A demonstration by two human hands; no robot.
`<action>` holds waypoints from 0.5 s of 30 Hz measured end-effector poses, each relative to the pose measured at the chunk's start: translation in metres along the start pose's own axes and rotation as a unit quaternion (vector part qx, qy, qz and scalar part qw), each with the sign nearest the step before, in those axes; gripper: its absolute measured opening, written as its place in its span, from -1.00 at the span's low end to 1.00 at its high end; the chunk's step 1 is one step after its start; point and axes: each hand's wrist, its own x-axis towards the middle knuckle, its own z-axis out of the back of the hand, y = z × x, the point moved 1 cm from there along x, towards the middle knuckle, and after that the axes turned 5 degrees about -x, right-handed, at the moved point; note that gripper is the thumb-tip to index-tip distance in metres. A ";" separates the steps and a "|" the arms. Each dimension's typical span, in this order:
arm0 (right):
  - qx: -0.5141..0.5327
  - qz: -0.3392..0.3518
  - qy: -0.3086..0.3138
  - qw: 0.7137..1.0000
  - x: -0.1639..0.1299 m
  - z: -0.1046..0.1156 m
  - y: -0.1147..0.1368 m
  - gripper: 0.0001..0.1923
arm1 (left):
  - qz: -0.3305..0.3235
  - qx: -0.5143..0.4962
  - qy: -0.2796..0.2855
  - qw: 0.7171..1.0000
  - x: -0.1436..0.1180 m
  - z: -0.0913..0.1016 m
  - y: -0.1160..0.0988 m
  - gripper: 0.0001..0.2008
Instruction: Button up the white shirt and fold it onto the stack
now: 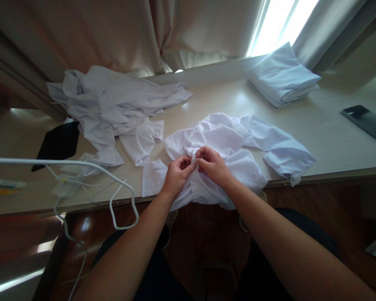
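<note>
A white shirt (219,131) lies spread over the front edge of the table, its lower part hanging past the edge. Its collar or upper front faces the window, and one sleeve stretches to the right. My left hand (179,172) pinches the front placket from the left. From the other side, my right hand (212,165) grips the same strip, with the fingertips of both hands nearly meeting. Whether a button sits between the fingers is too small to make out. A second white shirt (113,102) lies crumpled at the back left.
A folded stack of white cloth (283,77) rests by the window. A phone (368,121) lies at the right. To the left are a black flat item (57,142), a power strip (67,186) and a white cable (125,184) looping across the foreground. Curtains (113,33) hang behind the table (326,138).
</note>
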 end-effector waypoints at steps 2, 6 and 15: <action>-0.002 0.000 0.001 1.000 0.000 0.000 -0.001 -0.88 | 0.000 0.000 0.000 1.000 0.000 0.000 0.000 -0.71; 0.000 0.000 0.001 1.000 0.001 0.000 -0.002 -0.87 | 0.001 -0.003 -0.002 1.000 0.000 0.000 0.001 -0.70; 0.004 -0.006 0.001 1.000 0.001 0.000 0.000 -0.88 | -0.006 0.008 -0.003 1.000 0.000 0.000 0.000 -0.70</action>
